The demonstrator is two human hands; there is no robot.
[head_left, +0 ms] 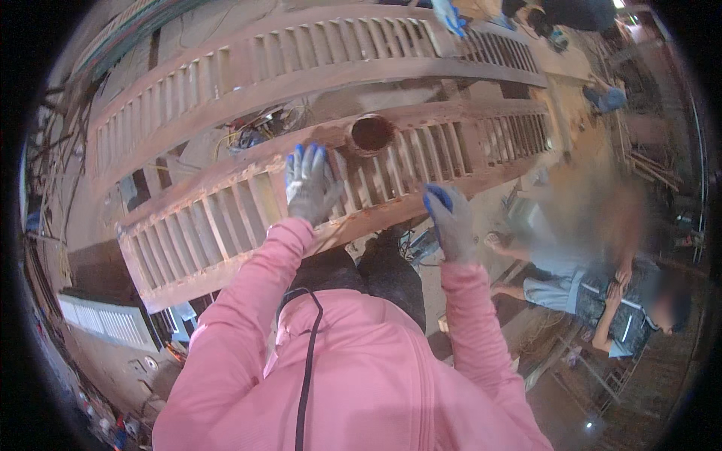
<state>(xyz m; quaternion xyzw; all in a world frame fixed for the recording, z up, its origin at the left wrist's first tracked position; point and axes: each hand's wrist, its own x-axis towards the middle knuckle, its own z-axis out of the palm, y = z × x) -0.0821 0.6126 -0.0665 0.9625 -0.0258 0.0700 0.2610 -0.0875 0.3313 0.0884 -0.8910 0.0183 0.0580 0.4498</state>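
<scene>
A long reddish-brown louvered wooden panel lies across in front of me. My left hand, in a grey glove with blue fingertips, rests on its slats with the fingers stretched out and nothing held. By the panel's near edge, my right hand wears the same kind of glove and has its fingers curled together. Whatever may be in that pinch is hidden. A round tub with dark reddish-brown contents stands on the panel, to the right of my left hand.
Beyond lies a second louvered panel, with a blue-gloved hand of another person at its far side. Tangled cables show between the panels. People sit close on the right. A pale louvered panel lies at left.
</scene>
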